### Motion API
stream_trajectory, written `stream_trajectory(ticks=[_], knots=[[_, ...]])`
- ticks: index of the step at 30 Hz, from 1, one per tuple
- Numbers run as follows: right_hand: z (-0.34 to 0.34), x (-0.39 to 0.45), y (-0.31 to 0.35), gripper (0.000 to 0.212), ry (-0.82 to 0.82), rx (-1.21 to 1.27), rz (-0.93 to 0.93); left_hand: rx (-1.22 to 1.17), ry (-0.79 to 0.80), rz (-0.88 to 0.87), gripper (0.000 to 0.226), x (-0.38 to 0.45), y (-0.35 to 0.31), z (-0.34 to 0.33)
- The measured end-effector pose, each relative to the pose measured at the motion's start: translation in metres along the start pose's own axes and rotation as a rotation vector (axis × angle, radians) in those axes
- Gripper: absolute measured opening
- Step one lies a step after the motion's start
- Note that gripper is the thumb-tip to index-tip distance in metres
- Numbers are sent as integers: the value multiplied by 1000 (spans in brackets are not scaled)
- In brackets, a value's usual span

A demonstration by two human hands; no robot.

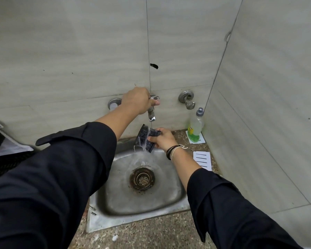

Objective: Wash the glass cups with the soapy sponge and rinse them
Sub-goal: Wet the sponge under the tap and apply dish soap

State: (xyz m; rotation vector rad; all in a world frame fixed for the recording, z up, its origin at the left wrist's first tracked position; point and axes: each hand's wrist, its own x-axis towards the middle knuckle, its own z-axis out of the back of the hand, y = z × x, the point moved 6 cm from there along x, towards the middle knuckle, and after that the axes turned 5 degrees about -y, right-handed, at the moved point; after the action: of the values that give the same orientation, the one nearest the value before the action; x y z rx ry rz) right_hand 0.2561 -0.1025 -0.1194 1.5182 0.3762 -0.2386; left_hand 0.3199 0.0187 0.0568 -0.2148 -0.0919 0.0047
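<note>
My left hand (137,99) is closed around the handle of the metal tap (151,115) on the tiled wall. A thin stream of water runs from the spout. Just below it my right hand (162,138) grips a dark sponge (145,139), held under the stream above the steel sink (115,200). Water runs off the sponge into the basin near the rusty drain (142,179). No glass cups are in view.
A bottle of green dish soap (196,128) stands on a white card at the back right corner. Another white card with black lines (202,159) lies right of the sink. A second wall tap (187,98) is mounted to the right. Dark objects sit at the left edge.
</note>
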Motion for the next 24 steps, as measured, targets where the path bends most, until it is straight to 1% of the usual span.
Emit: stream_trajectory(ticks=[4, 9, 13, 17, 24], knots=[[-5, -2, 0, 36, 1, -76, 37, -3, -8, 4, 53, 0, 1, -2], [-10, 0, 7, 35, -8, -96, 46, -13, -27, -2, 52, -4, 2, -1], [-13, 1, 19, 40, -11, -145, 71, -28, -53, -3, 50, -8, 2, -1], [-15, -1, 28, 32, -11, -186, 112, -38, -41, 3, 50, -8, 2, -2], [-23, 0, 35, 42, -12, -202, 156, -73, -16, 17, 48, -8, 4, -1]])
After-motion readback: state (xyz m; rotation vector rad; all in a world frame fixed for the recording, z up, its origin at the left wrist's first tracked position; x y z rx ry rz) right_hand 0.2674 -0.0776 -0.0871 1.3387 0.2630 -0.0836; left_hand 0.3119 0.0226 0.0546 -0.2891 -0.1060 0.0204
